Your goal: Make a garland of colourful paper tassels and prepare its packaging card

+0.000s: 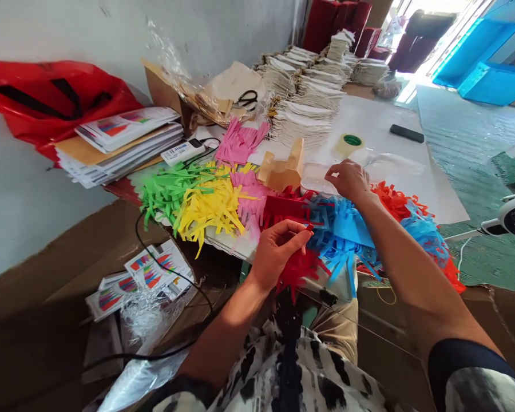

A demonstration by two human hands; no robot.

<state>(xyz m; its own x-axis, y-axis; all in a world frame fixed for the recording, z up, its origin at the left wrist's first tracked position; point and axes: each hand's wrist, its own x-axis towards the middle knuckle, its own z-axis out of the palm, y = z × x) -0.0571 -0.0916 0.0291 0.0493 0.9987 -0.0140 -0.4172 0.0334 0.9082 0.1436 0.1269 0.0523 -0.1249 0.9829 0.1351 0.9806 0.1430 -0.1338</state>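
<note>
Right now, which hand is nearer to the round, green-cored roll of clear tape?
The right hand, just below the tape roll in view; the left hand is farther off, lower left.

Table (236, 243) partly under white sheet (438, 197); coloured fringed paper (212, 206) along near edge; tape roll (347, 146), paper stacks (306, 117) beyond

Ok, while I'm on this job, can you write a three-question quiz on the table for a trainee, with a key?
1. True or false: the left hand pinches a small, thin red strip.
2. Which colour lies between the green fringed strips and the nearer pink fringed strips?
3. Fill in: in the picture, the clear tape roll with a green core lies to the ____ of the flat black rectangular object.

Key: 1 true; 2 yellow; 3 left.
</note>
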